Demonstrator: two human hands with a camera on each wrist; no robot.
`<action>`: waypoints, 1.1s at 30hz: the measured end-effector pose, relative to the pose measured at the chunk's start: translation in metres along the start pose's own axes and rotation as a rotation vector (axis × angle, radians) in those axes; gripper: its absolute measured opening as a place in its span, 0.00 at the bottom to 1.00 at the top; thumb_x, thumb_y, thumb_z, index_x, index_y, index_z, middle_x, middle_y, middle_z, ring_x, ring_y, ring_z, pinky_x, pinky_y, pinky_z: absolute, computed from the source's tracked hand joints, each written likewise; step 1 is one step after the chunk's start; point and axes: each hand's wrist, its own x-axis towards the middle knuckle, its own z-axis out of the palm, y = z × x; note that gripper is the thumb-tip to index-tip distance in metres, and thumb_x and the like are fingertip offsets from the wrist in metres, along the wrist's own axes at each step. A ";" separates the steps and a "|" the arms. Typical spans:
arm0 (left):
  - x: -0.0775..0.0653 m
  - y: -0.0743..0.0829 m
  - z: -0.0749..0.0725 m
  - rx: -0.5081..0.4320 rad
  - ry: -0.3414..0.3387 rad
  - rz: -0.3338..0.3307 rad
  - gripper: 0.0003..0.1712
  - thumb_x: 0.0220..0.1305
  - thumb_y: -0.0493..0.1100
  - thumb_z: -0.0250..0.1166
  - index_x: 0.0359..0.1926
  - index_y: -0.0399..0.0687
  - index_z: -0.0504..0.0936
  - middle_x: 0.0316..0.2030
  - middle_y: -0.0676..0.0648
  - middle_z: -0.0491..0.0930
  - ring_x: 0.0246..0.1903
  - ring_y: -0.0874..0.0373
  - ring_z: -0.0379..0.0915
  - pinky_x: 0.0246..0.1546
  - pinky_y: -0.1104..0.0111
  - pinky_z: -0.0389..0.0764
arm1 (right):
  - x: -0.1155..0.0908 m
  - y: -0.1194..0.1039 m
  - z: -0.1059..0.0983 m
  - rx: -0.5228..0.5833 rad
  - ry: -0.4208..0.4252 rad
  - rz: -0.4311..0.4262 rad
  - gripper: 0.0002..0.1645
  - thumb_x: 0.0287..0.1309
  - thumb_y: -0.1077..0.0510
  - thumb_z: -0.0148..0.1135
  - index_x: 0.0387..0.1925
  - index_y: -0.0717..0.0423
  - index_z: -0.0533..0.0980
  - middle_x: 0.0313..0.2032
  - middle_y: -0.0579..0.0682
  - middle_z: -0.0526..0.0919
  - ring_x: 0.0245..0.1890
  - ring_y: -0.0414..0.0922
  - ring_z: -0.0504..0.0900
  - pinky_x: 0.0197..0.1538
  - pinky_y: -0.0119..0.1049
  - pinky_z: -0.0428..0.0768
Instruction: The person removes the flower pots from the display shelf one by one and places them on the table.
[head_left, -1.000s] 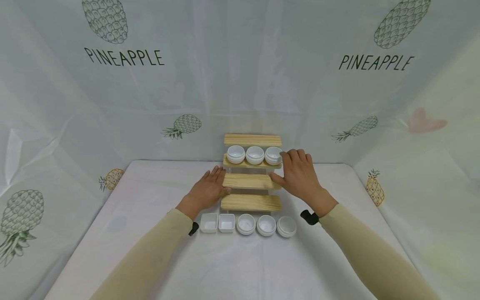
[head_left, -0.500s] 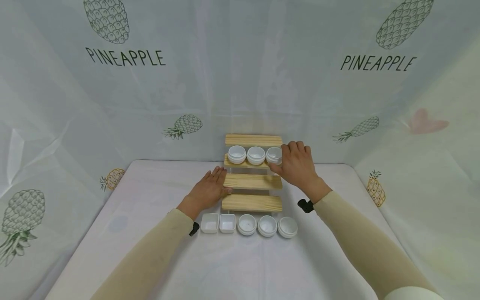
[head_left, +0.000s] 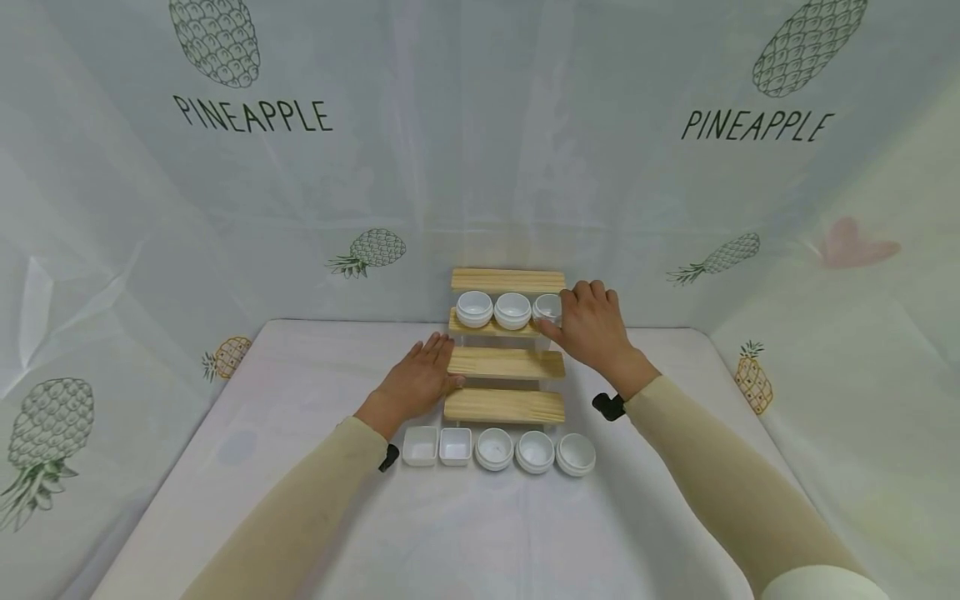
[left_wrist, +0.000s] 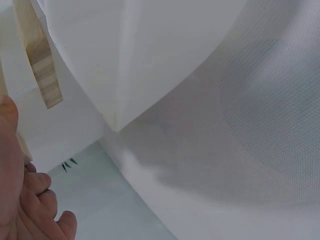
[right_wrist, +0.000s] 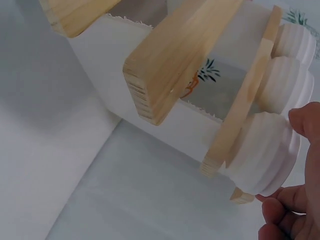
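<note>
White bowl (right_wrist: pixel 260 150) is pinched by the outstretched right hand (head_left: pixel 596 329) on the right side of the wooden rack (head_left: pixel 506 363) (left hand (head_left: pixel 414 383), palm down, grips its left).

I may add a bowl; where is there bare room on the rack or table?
Bare: the top plank, behind the three upper bowls; the two lower planks, beside the left hand; the table before the front dishes, between the sleeves. Crowded: the second-highest plank, where the right hand grips the end bowl.
</note>
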 end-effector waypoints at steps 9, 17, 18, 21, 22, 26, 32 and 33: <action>0.000 0.001 -0.001 0.011 -0.002 0.001 0.47 0.84 0.62 0.48 0.83 0.33 0.48 0.83 0.35 0.49 0.84 0.42 0.39 0.84 0.48 0.49 | 0.002 0.007 -0.007 0.092 -0.103 0.058 0.35 0.65 0.38 0.70 0.45 0.71 0.82 0.35 0.63 0.77 0.37 0.60 0.70 0.37 0.51 0.69; -0.002 0.004 -0.003 -0.011 -0.018 -0.004 0.47 0.84 0.62 0.48 0.83 0.33 0.46 0.83 0.35 0.48 0.84 0.42 0.38 0.84 0.48 0.47 | 0.004 0.011 -0.010 0.089 -0.199 0.100 0.39 0.66 0.35 0.67 0.49 0.72 0.81 0.40 0.64 0.78 0.41 0.61 0.71 0.42 0.53 0.71; -0.002 0.004 -0.004 -0.012 -0.019 -0.005 0.47 0.84 0.62 0.48 0.83 0.33 0.46 0.83 0.35 0.48 0.84 0.42 0.38 0.84 0.48 0.47 | 0.003 0.012 -0.010 0.091 -0.202 0.102 0.39 0.66 0.35 0.67 0.49 0.72 0.81 0.40 0.64 0.78 0.41 0.61 0.71 0.42 0.53 0.71; -0.002 0.004 -0.004 -0.007 -0.016 -0.006 0.47 0.84 0.62 0.48 0.83 0.33 0.47 0.83 0.35 0.48 0.84 0.41 0.38 0.84 0.48 0.48 | 0.001 0.012 -0.010 0.100 -0.181 0.087 0.40 0.63 0.36 0.69 0.50 0.72 0.80 0.41 0.64 0.78 0.42 0.62 0.72 0.43 0.53 0.72; -0.002 0.004 -0.003 -0.005 -0.015 -0.006 0.47 0.84 0.62 0.48 0.83 0.33 0.47 0.83 0.35 0.48 0.84 0.41 0.38 0.84 0.48 0.48 | 0.000 0.012 -0.010 0.101 -0.166 0.076 0.40 0.63 0.36 0.70 0.50 0.72 0.79 0.41 0.64 0.78 0.42 0.62 0.72 0.43 0.53 0.72; -0.001 0.004 -0.003 0.001 -0.016 -0.009 0.47 0.84 0.63 0.47 0.84 0.33 0.46 0.83 0.35 0.48 0.84 0.42 0.38 0.84 0.48 0.48 | -0.007 0.014 -0.008 0.093 -0.076 0.019 0.37 0.60 0.39 0.73 0.47 0.71 0.78 0.38 0.63 0.77 0.40 0.62 0.72 0.40 0.52 0.72; -0.001 0.003 -0.002 0.007 -0.014 -0.015 0.47 0.84 0.63 0.48 0.84 0.34 0.46 0.84 0.35 0.48 0.84 0.42 0.38 0.84 0.49 0.48 | -0.016 0.018 -0.006 0.083 0.023 -0.036 0.36 0.56 0.40 0.76 0.43 0.70 0.77 0.34 0.62 0.75 0.35 0.60 0.71 0.37 0.50 0.70; -0.001 0.003 -0.002 0.010 -0.014 -0.016 0.47 0.84 0.63 0.48 0.84 0.34 0.46 0.84 0.36 0.47 0.84 0.43 0.37 0.84 0.49 0.48 | -0.018 0.019 -0.007 0.080 0.027 -0.041 0.36 0.56 0.39 0.76 0.43 0.70 0.77 0.34 0.62 0.75 0.35 0.59 0.70 0.36 0.49 0.69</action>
